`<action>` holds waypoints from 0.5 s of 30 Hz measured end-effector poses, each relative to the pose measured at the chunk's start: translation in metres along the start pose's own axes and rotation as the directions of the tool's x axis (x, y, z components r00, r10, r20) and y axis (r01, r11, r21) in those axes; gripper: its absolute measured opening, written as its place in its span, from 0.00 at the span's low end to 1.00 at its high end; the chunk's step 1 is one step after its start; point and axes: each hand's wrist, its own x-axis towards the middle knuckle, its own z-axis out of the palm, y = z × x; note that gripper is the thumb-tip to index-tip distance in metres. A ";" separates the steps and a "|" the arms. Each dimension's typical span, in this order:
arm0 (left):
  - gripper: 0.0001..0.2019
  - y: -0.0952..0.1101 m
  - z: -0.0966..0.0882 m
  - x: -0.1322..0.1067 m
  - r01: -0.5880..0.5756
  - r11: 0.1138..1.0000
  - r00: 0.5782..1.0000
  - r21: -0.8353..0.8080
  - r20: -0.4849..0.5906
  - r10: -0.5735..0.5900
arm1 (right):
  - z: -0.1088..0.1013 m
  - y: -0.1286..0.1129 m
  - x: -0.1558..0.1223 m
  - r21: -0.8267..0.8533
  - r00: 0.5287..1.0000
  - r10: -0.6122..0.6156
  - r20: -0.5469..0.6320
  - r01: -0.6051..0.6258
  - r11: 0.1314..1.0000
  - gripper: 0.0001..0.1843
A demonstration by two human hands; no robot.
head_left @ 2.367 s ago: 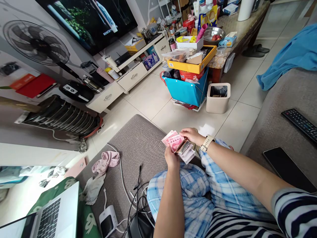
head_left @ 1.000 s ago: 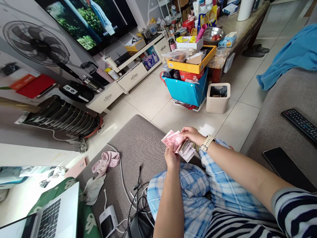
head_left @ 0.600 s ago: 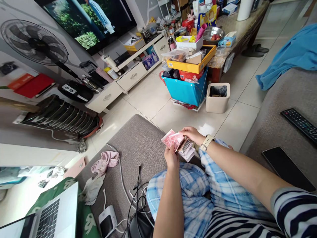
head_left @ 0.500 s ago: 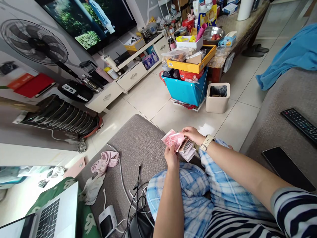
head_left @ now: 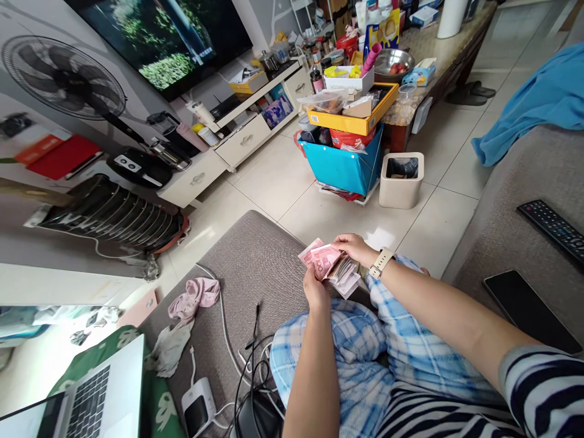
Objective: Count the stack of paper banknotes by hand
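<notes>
A bundle of banknotes (head_left: 325,260) is held between my two hands above my lap, with pink 100 notes fanned toward the left and a folded wad of paler notes at the lower right. My left hand (head_left: 316,287) grips the near side of the notes, thumb on top. At the far edge, my right hand (head_left: 356,246) pinches the pink notes between thumb and fingers; a beige-strapped watch (head_left: 381,263) is on that wrist. Which notes each hand's hidden fingers touch, I cannot tell.
Left on the grey sofa seat are a pink cloth (head_left: 195,298), cables (head_left: 255,359), a white power device (head_left: 199,406) and a laptop (head_left: 104,392). A phone (head_left: 529,307) and remote (head_left: 554,228) lie at right. Ahead stand a bin (head_left: 401,185) and blue basket (head_left: 344,164).
My left thumb has shifted slightly down and left, showing more of the front pink note's 100. My right hand stays where it was. The television picture has changed.
</notes>
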 end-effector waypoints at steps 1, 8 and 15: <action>0.13 -0.001 -0.001 0.001 0.011 1.000 1.000 -0.014 -0.004 -0.011 | 0.000 0.000 0.000 0.007 1.000 0.000 0.002 0.000 1.000 0.17; 0.13 -0.003 -0.004 0.006 0.013 0.999 1.000 -0.040 -0.008 -0.014 | 0.003 -0.001 -0.001 0.122 0.999 0.025 0.027 -0.028 0.992 0.16; 0.12 0.001 -0.003 0.006 -0.031 0.999 0.999 -0.013 -0.043 0.031 | 0.007 -0.001 0.000 0.129 0.999 0.001 0.046 -0.007 0.992 0.17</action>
